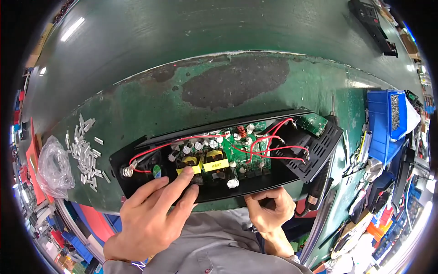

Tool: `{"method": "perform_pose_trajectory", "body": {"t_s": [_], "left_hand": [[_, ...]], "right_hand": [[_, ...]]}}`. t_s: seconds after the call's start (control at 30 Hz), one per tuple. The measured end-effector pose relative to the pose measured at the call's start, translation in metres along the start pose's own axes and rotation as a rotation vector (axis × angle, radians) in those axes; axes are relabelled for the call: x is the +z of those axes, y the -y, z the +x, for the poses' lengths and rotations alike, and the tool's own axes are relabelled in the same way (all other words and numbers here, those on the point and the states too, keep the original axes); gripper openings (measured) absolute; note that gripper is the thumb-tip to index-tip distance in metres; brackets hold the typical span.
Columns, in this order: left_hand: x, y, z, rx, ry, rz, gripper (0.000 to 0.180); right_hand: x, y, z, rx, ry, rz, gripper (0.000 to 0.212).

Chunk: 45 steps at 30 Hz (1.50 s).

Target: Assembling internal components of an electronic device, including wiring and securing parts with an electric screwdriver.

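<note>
An open black metal case (137,150) lies on the green worktable (150,100). Inside it sits a green circuit board (237,153) with yellow transformers, silver capacitors and red wires (269,148). A small separate green board (314,123) hangs at the case's right end, by the vented end panel (317,153). My left hand (153,212) lies over the case's near edge, fingers spread, index fingertip touching a yellow transformer. My right hand (270,211) curls around the near edge of the case from below.
Several small silver metal pieces (86,153) lie scattered left of the case beside a clear plastic bag (54,166). A blue parts bin (385,123) stands at the right. A dark screwdriver (319,192) rests by the case's right end. Another black unit (374,25) lies far back.
</note>
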<state>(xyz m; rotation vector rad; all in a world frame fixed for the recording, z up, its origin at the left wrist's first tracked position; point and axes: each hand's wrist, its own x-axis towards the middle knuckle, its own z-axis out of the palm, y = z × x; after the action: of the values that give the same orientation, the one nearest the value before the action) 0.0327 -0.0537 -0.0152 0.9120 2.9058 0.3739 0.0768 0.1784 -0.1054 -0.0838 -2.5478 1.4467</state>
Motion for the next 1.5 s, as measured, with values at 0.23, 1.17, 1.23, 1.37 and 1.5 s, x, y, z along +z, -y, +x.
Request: {"method": "perform_pose_trajectory", "body": {"t_s": [0.23,1.17,1.23,1.37,1.5], "left_hand": [[0.001,0.002,0.001,-0.013,0.035,-0.022,0.022],[-0.003,0.005,0.001,0.020,0.044,0.000,0.021],[-0.003,0.006,0.001,0.023,0.043,-0.003,0.020],[-0.002,0.005,0.002,0.021,0.060,-0.011,0.019],[-0.001,0.000,0.006,0.045,0.009,-0.039,0.020]], "right_hand": [[0.000,0.006,0.000,0.085,0.014,-0.017,0.036],[0.006,-0.003,-0.006,-0.057,-0.063,-0.039,0.044],[0.007,-0.003,-0.004,-0.135,-0.062,-0.075,0.041],[-0.015,-0.005,0.005,-0.303,0.086,-0.235,0.051],[-0.027,0.011,0.031,-0.612,-0.010,-0.546,0.044]]}}
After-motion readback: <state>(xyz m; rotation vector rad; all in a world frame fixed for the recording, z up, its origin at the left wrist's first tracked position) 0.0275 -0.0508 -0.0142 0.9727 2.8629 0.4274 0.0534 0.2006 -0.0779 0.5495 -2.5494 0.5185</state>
